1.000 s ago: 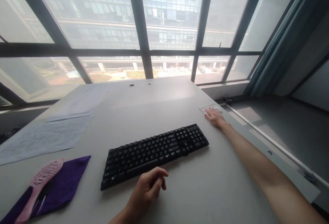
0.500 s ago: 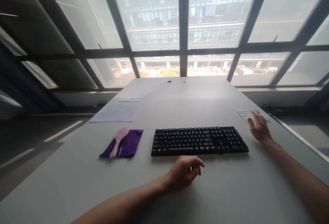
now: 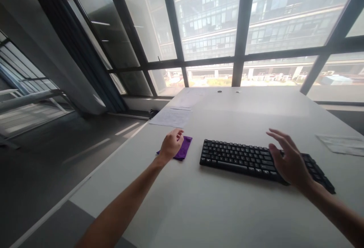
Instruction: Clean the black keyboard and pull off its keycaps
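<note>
My left hand (image 3: 171, 143) is over the purple cloth (image 3: 185, 148) on the left of the table, its fingers loosely bent and a little apart. It covers the spot on the cloth where the pink hairbrush lay; the brush is hidden from view. Nothing shows between the visible fingers. My right hand (image 3: 290, 160) hovers above the right part of the black keyboard (image 3: 236, 157), fingers spread and holding nothing. Some of the keys are hidden behind it.
White papers (image 3: 172, 116) lie at the table's far left. On the right is a flat, clear-looking packet (image 3: 342, 144). The white table (image 3: 182, 202) reaches back to tall windows, and its left edge drops to the floor (image 3: 85, 138).
My left hand has gone from in front of the keyboard to the purple cloth. My right hand has left the packet and moved over the keyboard. The view has turned left.
</note>
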### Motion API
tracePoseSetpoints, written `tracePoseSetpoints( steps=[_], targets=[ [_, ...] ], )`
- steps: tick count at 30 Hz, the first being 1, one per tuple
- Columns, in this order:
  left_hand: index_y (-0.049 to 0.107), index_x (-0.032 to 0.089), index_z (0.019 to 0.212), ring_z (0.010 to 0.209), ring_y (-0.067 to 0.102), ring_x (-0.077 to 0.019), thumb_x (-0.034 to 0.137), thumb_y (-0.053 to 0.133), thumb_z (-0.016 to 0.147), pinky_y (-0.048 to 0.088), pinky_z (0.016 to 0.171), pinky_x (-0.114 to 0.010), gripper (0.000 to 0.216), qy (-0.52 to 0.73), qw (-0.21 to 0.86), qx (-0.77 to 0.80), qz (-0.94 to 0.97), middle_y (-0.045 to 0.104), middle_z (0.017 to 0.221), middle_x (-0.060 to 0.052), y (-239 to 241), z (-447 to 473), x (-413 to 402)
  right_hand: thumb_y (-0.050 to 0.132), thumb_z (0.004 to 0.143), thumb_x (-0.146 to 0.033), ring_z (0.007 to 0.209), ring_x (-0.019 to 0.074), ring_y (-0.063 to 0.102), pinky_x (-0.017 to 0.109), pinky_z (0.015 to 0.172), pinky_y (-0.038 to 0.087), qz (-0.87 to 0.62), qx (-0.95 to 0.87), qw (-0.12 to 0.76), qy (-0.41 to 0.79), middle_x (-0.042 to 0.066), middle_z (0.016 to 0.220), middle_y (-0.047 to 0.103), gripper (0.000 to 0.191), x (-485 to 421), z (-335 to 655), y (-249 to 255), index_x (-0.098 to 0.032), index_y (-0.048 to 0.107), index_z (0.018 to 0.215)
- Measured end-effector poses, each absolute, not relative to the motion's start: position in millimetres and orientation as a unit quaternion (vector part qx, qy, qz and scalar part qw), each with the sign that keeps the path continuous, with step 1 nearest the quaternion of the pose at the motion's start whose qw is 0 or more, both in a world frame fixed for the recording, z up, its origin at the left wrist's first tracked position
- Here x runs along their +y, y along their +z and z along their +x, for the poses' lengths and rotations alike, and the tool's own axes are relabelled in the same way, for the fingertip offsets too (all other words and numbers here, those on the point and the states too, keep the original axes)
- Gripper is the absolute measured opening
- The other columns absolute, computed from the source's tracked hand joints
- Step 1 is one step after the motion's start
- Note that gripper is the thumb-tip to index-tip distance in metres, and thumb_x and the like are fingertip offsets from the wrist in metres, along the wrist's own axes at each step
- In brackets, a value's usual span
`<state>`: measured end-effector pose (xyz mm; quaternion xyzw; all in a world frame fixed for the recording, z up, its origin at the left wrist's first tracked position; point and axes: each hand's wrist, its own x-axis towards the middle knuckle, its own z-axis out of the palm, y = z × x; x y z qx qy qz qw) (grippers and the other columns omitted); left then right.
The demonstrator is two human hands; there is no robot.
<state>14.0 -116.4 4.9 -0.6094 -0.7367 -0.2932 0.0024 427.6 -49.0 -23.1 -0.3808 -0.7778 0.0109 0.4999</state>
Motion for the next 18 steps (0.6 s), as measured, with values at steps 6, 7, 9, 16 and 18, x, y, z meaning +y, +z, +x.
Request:
tracePoseSetpoints(
  steps=[6, 7, 9, 16, 18],
  targets=[
    [0.056, 0.01, 0.122, 0.109, 0.061, -0.0342, 0.028, 0.063, 0.089, 0.047, 0.097, -0.048, 0.039, -0.223, 0.041, -0.823, -0.52, 0.062, 0.113, -0.021, -43.9, -35.2, -127.9, 0.052, 0.097, -0.02, 0.131, 0.03, 0.051, 0.051, 0.107, 0.046, -0.264, -0.864, 0.425, 0.06, 0.013, 0.142, 0.054, 0.04, -94.2, 369.7, -40.5, -0.025, 0.053, 0.136],
    [0.054, 0.01, 0.126, 0.107, 0.062, -0.0338, 0.028, 0.06, 0.091, 0.048, 0.095, -0.047, 0.041, -0.22, 0.04, -0.827, -0.515, 0.062, 0.113, -0.021, -48.0, -36.4, -127.7, 0.053, 0.096, -0.018, 0.133, 0.0301, 0.05, 0.052, 0.108, 0.045, -0.247, -0.871, 0.419, 0.063, 0.013, 0.142, 0.053, 0.041, -100.5, 362.9, -42.9, -0.025, 0.053, 0.136],
    [0.05, 0.011, 0.132, 0.102, 0.065, -0.0317, 0.025, 0.054, 0.093, 0.05, 0.09, -0.043, 0.041, -0.216, 0.032, -0.829, -0.515, 0.065, 0.112, -0.02, -52.4, -37.7, -125.4, 0.053, 0.094, -0.015, 0.134, 0.0299, 0.049, 0.052, 0.109, 0.045, -0.218, -0.881, 0.415, 0.065, 0.013, 0.141, 0.054, 0.043, -110.6, 352.3, -48.1, -0.024, 0.054, 0.136],
    [0.033, 0.01, 0.149, 0.107, 0.068, -0.0294, 0.017, 0.039, 0.098, 0.052, 0.092, -0.039, 0.052, -0.237, 0.018, -0.823, -0.517, 0.069, 0.117, -0.02, -48.4, -45.6, -119.4, 0.054, 0.091, -0.01, 0.129, 0.029, 0.055, 0.051, 0.105, 0.05, -0.17, -0.893, 0.408, 0.08, 0.012, 0.136, 0.059, 0.047, -122.9, 344.7, -65.7, -0.025, 0.056, 0.134],
    [0.024, 0.012, 0.154, 0.126, 0.059, -0.0272, 0.02, 0.035, 0.101, 0.048, 0.102, -0.038, 0.055, -0.306, 0.024, -0.791, -0.53, 0.059, 0.138, -0.02, -40.8, -35.6, -124.1, 0.054, 0.09, -0.008, 0.127, 0.0292, 0.056, 0.05, 0.104, 0.051, -0.155, -0.894, 0.409, 0.092, 0.012, 0.135, 0.061, 0.048, -124.8, 346.0, -65.5, -0.027, 0.056, 0.135]
  ],
)
